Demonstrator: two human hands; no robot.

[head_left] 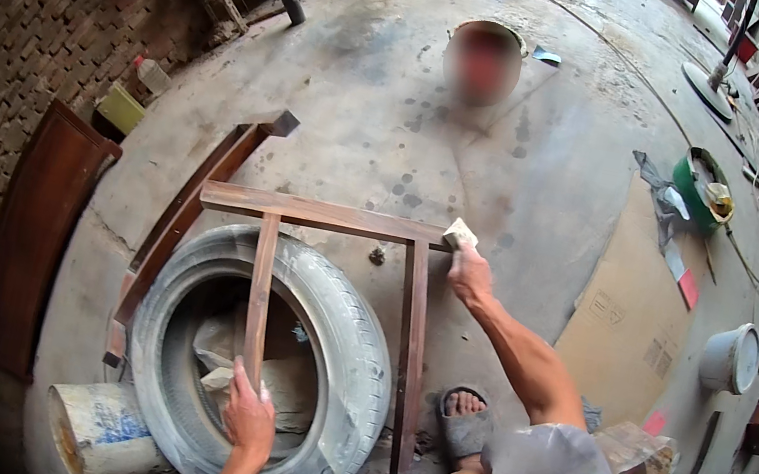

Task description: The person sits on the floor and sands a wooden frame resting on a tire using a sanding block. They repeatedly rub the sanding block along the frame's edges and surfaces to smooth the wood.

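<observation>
A brown wooden frame (322, 215) of joined bars lies across a dusty grey tyre (360, 335). My left hand (250, 417) is closed around the frame's left upright, over the tyre's opening. At the right end of the far rail, my right hand (470, 271) pinches a pale folded piece (460, 233) against the wood; it looks like sandpaper, but its grain is too small to make out. A separate curved wooden piece (187, 203) leans along the tyre's left side. Crumpled pale bags (221, 343) lie inside the tyre.
A dirty white bucket (101, 432) lies beside the tyre. A curved brown panel (44, 239) leans by the brick wall. On the right are flattened cardboard (617, 299), a green basin (693, 186) and a white bucket (732, 357). A round container (455, 68) with blurred contents stands ahead.
</observation>
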